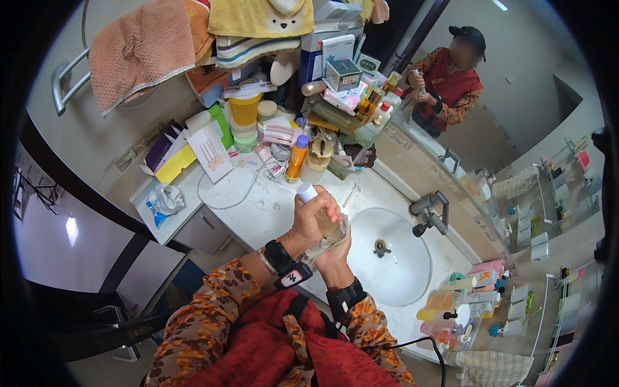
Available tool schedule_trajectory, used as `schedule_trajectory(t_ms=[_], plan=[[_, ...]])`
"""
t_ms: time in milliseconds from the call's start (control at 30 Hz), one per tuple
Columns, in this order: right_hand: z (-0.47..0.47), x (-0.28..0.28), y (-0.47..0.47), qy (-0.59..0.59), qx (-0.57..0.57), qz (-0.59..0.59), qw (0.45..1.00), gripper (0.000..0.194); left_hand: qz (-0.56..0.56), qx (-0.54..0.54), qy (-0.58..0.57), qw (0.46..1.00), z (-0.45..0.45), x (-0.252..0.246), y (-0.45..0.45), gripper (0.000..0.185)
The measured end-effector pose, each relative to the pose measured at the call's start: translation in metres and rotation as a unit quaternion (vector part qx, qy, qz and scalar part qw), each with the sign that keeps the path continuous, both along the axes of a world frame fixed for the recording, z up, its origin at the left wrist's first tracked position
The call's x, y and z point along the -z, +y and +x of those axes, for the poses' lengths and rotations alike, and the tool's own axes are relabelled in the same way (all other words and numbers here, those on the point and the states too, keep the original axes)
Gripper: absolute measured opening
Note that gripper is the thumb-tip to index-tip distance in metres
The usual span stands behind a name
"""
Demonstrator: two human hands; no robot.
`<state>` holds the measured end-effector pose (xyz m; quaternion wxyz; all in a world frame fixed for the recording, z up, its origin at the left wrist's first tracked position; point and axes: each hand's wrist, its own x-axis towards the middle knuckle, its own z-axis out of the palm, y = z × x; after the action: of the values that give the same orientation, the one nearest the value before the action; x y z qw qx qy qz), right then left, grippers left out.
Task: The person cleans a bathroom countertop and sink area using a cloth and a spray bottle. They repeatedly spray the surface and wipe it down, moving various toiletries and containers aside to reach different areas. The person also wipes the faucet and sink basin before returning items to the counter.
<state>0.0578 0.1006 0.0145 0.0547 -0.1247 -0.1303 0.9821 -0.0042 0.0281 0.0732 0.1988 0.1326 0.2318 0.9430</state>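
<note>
My left hand (314,215) is wrapped around the upper part of a clear bottle (330,226) with a white cap (306,192). Under the bottle's lower end, my right hand (336,256) holds a pale cloth (314,251) against it; part of the cloth is hidden by the hands. The bottle is tilted, its cap pointing away from me. Both hands are over the counter's edge, just left of the white sink basin (391,275). Beyond the cap stand an orange bottle with a purple cap (297,159) and a jar with a gold lid (316,162).
A dark faucet (429,212) rises behind the basin. A razor (351,194), a cable (237,205) and a plastic bag (167,198) lie on the marble counter (261,222). Boxes and a glass shelf (338,116) of bottles crowd the back; more bottles (440,314) stand at right.
</note>
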Motion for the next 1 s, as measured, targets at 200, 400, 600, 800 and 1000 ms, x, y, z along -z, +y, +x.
schedule_trajectory(t_ms=[200, 400, 600, 800, 1000], plan=[[-0.014, 0.027, 0.023, -0.081, 0.040, 0.229, 0.969, 0.029, 0.020, 0.075, 0.021, 0.997, 0.011, 0.008, -0.008, 0.016], [-0.015, -0.003, 0.033, -0.096, -0.096, 0.112, 0.985, 0.041, -0.020, 0.090, 0.033, 0.995, 0.018, 0.006, -0.016, 0.015], [-0.010, -0.010, 0.003, -0.158, -0.009, 0.500, 0.851, 0.045, -0.211, -0.053, 0.069, 0.974, -0.001, 0.019, -0.021, 0.015], [0.012, -0.014, -0.016, 0.004, 0.118, 0.758, 0.641, 0.043, -0.304, -0.214, 0.106, 0.922, -0.007, 0.013, -0.014, 0.017], [0.013, -0.016, -0.006, 0.022, 0.095, 0.731, 0.675, 0.043, -0.330, -0.073, 0.106, 0.935, 0.005, 0.009, -0.016, 0.010]])
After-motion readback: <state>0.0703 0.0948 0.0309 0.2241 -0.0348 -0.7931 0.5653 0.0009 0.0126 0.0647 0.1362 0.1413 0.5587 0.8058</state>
